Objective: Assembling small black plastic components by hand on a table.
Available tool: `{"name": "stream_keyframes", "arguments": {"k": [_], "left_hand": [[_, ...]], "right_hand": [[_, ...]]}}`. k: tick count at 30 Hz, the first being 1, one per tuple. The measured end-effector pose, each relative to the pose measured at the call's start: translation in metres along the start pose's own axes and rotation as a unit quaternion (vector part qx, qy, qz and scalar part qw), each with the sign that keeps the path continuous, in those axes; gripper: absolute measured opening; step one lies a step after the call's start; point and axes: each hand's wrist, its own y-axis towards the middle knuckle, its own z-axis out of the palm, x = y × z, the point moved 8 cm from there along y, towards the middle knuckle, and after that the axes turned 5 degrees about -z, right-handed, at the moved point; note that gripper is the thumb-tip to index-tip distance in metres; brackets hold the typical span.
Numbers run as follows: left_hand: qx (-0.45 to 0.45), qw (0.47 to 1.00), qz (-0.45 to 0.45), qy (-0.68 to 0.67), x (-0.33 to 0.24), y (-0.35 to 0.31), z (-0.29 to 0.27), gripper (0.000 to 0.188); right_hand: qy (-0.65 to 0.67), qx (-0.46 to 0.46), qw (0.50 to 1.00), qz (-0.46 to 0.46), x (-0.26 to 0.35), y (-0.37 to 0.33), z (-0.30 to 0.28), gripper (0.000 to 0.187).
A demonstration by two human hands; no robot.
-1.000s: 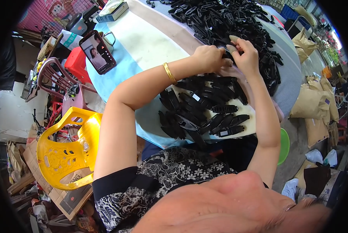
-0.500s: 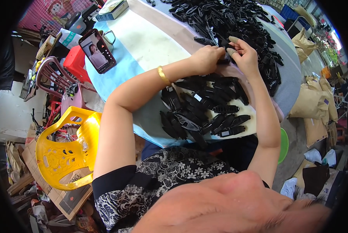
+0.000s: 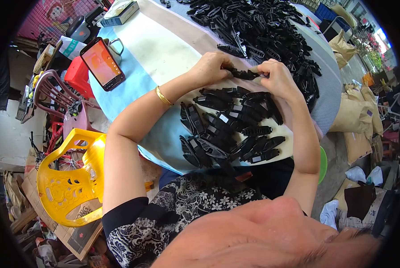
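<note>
Between my two hands I hold one long, toothed black plastic piece (image 3: 243, 74), level above the table. My left hand (image 3: 212, 69), with a gold bangle on its forearm, is closed on the left end of it. The fingers of my right hand (image 3: 276, 77) pinch the other end. Nearer to me lies a group of similar black plastic pieces (image 3: 231, 120), set close together in rough rows, some with small white labels. Beyond my hands spreads a large loose heap of black plastic pieces (image 3: 262, 31).
A striped cloth covers the round table (image 3: 164, 40). At its left edge a phone (image 3: 102, 64) leans on a mug (image 3: 116, 47), with a blue box (image 3: 119, 14) farther back. A yellow plastic chair (image 3: 70, 183) stands left, brown sacks (image 3: 354, 111) right.
My hands have drawn apart and now hold the black piece stretched level between them, slightly nearer to me. The picture on the phone has changed. The whole view has shifted a little.
</note>
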Motion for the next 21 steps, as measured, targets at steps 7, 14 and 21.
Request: {"name": "stream_keyframes", "arguments": {"k": [7, 14, 21], "left_hand": [[0.010, 0.999, 0.042, -0.019, -0.010, 0.004, 0.008, 0.019], [0.091, 0.992, 0.078, 0.025, -0.022, 0.011, 0.005, 0.024], [-0.075, 0.988, 0.098, 0.091, 0.010, 0.028, -0.002, 0.045]], "right_hand": [[0.024, -0.048, 0.996, -0.071, 0.012, 0.006, 0.014, 0.027], [0.025, -0.150, 0.988, 0.032, -0.020, -0.004, -0.037, 0.015], [-0.205, -0.080, 0.974, 0.051, -0.021, -0.006, -0.018, 0.033]]}}
